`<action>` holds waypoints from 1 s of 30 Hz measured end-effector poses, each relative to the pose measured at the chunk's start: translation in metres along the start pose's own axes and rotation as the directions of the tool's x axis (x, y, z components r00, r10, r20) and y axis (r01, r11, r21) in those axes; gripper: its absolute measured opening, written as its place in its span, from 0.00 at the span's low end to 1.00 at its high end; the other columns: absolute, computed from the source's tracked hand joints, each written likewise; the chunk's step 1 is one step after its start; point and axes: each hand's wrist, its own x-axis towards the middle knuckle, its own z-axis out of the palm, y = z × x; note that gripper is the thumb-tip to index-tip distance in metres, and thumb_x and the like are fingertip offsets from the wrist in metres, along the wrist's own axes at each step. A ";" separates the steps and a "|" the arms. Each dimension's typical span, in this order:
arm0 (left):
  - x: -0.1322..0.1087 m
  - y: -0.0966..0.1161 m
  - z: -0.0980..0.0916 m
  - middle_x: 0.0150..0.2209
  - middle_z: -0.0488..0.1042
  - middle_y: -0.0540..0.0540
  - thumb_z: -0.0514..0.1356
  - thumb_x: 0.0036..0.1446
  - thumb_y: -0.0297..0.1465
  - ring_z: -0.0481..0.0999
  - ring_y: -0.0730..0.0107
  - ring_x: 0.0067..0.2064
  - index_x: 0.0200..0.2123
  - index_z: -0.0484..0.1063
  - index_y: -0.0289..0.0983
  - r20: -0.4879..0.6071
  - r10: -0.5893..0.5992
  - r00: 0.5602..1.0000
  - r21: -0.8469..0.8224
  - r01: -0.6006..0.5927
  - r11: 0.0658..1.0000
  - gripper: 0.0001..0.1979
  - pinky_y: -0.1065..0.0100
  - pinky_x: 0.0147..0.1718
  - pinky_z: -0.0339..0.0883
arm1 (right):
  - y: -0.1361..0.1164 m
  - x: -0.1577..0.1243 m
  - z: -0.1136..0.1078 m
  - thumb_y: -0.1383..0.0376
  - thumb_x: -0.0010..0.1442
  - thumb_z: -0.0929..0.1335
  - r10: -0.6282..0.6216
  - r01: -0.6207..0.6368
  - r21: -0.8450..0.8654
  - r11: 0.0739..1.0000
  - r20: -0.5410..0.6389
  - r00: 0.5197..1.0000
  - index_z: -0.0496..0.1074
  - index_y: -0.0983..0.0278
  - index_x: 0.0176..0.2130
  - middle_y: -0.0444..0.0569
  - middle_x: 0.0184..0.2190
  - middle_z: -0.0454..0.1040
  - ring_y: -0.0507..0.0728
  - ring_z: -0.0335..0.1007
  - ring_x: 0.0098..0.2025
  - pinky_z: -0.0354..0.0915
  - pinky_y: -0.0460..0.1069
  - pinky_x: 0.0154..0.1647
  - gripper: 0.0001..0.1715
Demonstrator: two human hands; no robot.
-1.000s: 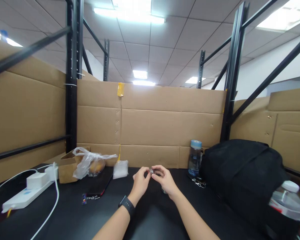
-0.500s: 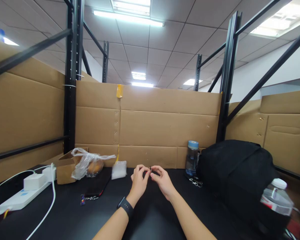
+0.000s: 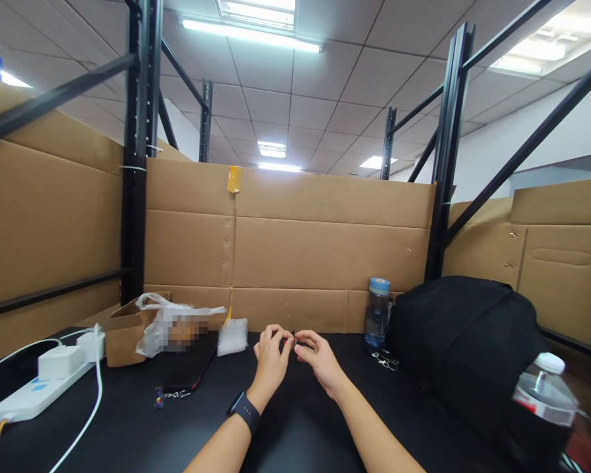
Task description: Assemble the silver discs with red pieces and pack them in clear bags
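My left hand [image 3: 272, 360], with a dark watch [image 3: 245, 412] on its wrist, has thumb and fingers pinched together over the black table [image 3: 295, 433]. Close beside it, my right hand [image 3: 320, 360] is also pinched, its fingertips nearly meeting the left ones. Between the fingertips is a small dark object [image 3: 294, 337], too small to name; which hand bears it is hard to tell. A white plastic packet [image 3: 233, 337] lies to the left of my hands.
On the left are a power strip [image 3: 34, 393], a small carton [image 3: 123, 345], a plastic bag [image 3: 152, 335] and a dark flat case [image 3: 192, 368]. On the right stand a blue-lidded bottle [image 3: 377, 315] and a black backpack [image 3: 463, 341]. Cardboard [image 3: 285, 249] lines the back.
Both hands stay together in nearly the same place, with the small object turned slightly between the fingertips. The view has shifted a little.
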 end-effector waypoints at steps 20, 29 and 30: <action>-0.002 0.010 -0.002 0.46 0.70 0.43 0.56 0.65 0.37 0.69 0.54 0.53 0.41 0.76 0.43 -0.041 0.010 0.999 -0.100 -0.014 0.995 0.09 0.53 0.50 0.63 | 0.001 0.001 -0.002 0.56 0.48 0.81 0.023 -0.020 0.102 0.995 -0.026 0.999 0.75 0.60 0.44 0.50 0.43 0.77 0.57 0.75 0.42 0.71 0.49 0.40 0.26; -0.002 0.010 -0.005 0.46 0.70 0.44 0.59 0.63 0.34 0.68 0.55 0.51 0.39 0.77 0.44 -0.034 0.051 0.998 0.029 -0.050 0.998 0.07 0.55 0.48 0.62 | -0.011 -0.003 0.002 0.56 0.47 0.81 0.068 -0.060 0.160 0.985 -0.042 0.997 0.75 0.59 0.42 0.49 0.49 0.75 0.57 0.77 0.42 0.73 0.53 0.45 0.25; -0.002 0.010 -0.005 0.46 0.70 0.44 0.59 0.63 0.34 0.68 0.55 0.51 0.38 0.77 0.44 -0.032 0.049 0.998 0.033 -0.047 0.998 0.06 0.55 0.48 0.61 | -0.012 -0.003 0.003 0.57 0.47 0.81 0.064 -0.055 0.160 0.986 -0.046 0.997 0.75 0.60 0.41 0.49 0.49 0.75 0.57 0.76 0.43 0.73 0.53 0.46 0.24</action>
